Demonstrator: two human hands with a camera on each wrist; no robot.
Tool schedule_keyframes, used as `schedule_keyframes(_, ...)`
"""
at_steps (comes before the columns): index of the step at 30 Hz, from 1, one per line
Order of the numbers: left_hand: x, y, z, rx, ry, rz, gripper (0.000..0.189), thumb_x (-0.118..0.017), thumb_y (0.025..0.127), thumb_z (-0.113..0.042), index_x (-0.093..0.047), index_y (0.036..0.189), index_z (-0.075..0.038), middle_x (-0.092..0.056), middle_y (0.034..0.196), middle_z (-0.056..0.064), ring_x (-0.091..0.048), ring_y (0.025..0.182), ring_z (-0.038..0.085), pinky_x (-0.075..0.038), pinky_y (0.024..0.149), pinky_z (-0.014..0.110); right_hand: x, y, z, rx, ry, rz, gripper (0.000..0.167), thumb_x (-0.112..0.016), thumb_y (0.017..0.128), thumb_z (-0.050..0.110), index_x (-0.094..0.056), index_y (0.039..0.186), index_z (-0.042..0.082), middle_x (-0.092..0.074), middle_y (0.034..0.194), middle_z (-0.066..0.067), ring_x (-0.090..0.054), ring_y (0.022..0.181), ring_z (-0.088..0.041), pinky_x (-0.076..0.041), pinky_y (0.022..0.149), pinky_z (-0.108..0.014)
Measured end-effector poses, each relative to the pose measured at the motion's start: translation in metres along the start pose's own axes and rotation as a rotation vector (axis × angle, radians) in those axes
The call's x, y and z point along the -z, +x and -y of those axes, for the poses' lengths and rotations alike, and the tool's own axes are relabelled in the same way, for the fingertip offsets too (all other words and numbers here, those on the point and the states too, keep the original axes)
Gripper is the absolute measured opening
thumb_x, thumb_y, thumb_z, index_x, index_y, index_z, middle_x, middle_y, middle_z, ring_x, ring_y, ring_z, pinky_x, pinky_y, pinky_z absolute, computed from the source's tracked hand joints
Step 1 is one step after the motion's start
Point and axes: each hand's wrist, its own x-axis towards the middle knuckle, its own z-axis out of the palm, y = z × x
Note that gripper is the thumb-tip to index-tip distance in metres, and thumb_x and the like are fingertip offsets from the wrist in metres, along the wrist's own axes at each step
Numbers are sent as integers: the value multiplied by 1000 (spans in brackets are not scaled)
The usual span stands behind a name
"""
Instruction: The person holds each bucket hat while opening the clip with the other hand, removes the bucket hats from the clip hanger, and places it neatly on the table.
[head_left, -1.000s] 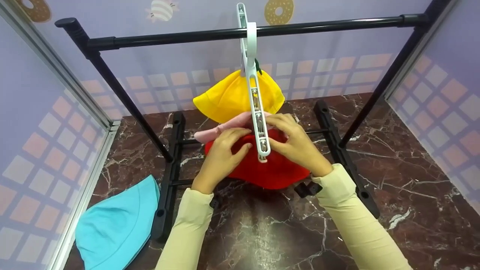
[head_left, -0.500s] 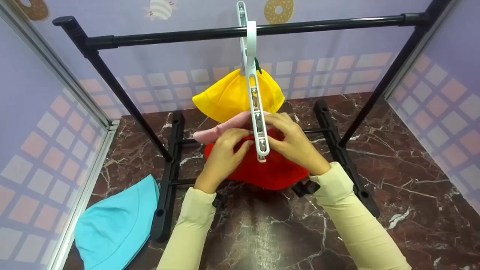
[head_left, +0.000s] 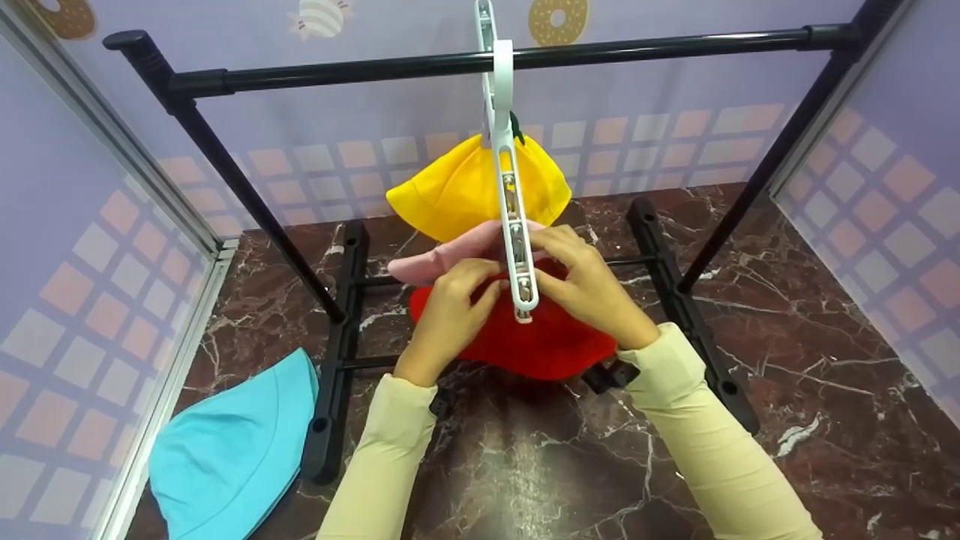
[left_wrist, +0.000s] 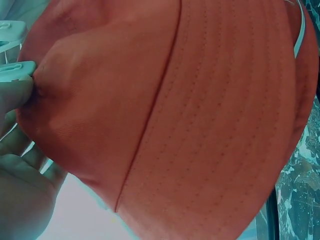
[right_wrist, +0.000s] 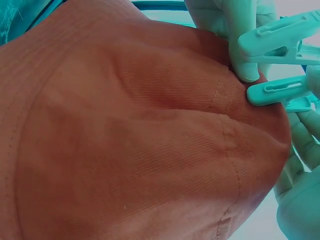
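Note:
A red bucket hat (head_left: 540, 345) hangs below the near end of a white clip hanger (head_left: 517, 247). My left hand (head_left: 454, 307) pinches the hat's crown close to the clips. In the right wrist view, a hanger clip (right_wrist: 277, 91) lies against the crown's top edge. My right hand (head_left: 589, 285) has its thumb on the back end of that clip, with the other fingers behind the hat. Another clip (right_wrist: 280, 37) sits above it. Behind the red hat are a pink hat (head_left: 442, 255) and a yellow hat (head_left: 450, 187), both partly hidden.
The hanger hooks over the black bar (head_left: 360, 71) of a rack with black feet (head_left: 322, 442). A light blue bucket hat (head_left: 232, 450) lies on the dark marble surface (head_left: 510, 480) at the left. Patterned panels (head_left: 75, 300) enclose the sides and back.
My left hand has shifted slightly right, its thumb now nearer its fingertips. My right hand stays almost in place beside the hanger, and the hats barely move.

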Motion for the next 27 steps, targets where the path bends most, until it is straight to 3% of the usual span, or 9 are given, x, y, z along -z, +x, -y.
schedule_keyframes(20, -6, -1, -1, 1, 6, -52, 11, -64, 90, -6, -69, 96, 2, -69, 94, 13, -64, 92, 24, -52, 89, 33, -1, 2, 0, 23, -19, -50, 36, -70, 87, 9, -65, 122, 2, -70, 116, -11, -61, 106, -22, -46, 98, -31)
schedule_keyframes(27, -6, 0, -1, -5, 9, -54, 11, -64, 91, -6, -70, 96, 2, -69, 94, 13, -65, 93, 24, -52, 90, 32, -1, 2, 0, 13, 2, -59, 35, -70, 86, 7, -66, 120, 1, -69, 117, -12, -60, 111, -24, -45, 101, -30)
